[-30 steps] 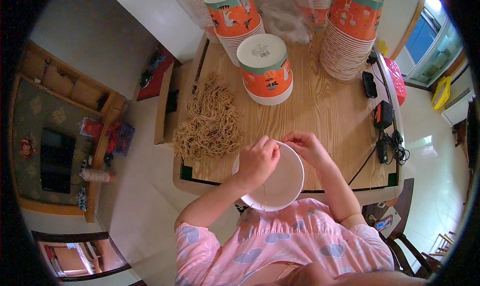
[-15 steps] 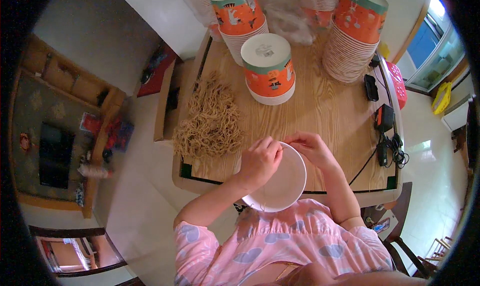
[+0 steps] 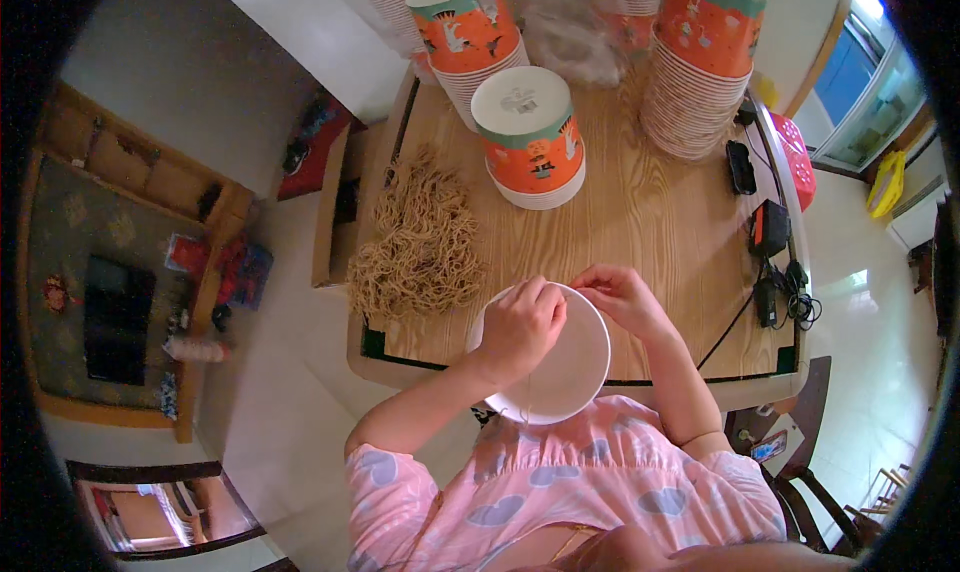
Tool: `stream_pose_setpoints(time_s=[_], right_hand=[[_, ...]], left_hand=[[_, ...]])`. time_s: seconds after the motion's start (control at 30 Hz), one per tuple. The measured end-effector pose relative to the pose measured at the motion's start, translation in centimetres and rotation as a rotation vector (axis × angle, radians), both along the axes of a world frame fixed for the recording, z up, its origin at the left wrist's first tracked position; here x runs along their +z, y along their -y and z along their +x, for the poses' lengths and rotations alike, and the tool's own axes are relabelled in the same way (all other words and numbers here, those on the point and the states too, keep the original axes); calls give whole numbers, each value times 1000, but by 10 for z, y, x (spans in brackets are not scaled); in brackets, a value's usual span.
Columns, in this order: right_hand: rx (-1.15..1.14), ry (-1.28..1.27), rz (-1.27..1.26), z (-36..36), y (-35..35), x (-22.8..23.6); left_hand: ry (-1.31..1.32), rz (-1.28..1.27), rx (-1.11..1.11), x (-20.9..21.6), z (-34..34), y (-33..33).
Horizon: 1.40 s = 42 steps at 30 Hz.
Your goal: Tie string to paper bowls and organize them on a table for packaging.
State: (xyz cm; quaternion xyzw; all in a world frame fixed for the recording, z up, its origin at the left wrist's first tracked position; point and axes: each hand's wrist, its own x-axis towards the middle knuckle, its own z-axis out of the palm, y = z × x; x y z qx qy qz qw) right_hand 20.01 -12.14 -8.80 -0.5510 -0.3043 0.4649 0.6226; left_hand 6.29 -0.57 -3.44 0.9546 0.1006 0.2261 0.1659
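Note:
A paper bucket with a white inside is tipped toward me at the table's front edge, its mouth facing up. My left hand reaches over the opening, its fingers closed at the far rim. Just right of it, my right hand pinches what looks like a thin tan cord at that rim. Another thin strand of cord shows at the bucket's near side. Left of my hands lies a loose heap of tan cords. My fingers partly hide the far rim.
Upside-down orange and green paper buckets stand in a short stack, a left stack and a tall right stack. Clear plastic wrapping lies behind them. A black adapter and coiled cable sit at the table's right edge.
The view has shifted slightly. Both hands stay at the bucket's far rim, with only small finger movement. The bucket and the heap of cords stay put.

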Motion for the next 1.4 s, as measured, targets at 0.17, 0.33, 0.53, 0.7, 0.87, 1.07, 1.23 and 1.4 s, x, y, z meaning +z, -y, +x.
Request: stream_pose_setpoints(time_s=[0.17,0.33,0.53,0.7,0.87,1.07,1.23,1.4], right_hand=[[6,-15,-6,0,0,4],[20,13,-31,1,-1,4],[30,-13,-15,1,-5,2],[54,76,-35,2,-7,-1],[20,74,-14,3,-4,4],[75,20,20,6,0,2],[66,64,-32,6,-2,2],[34,48,-2,8,0,0]], left_hand=[[2,23,-15,0,1,1],[9,34,-24,0,1,2],[-10,38,-29,0,2,1],[0,19,-30,0,2,1],[-6,20,-30,1,2,1],[-16,19,-37,0,2,2],[-29,13,-37,1,2,4],[-33,-16,3,3,3,5]])
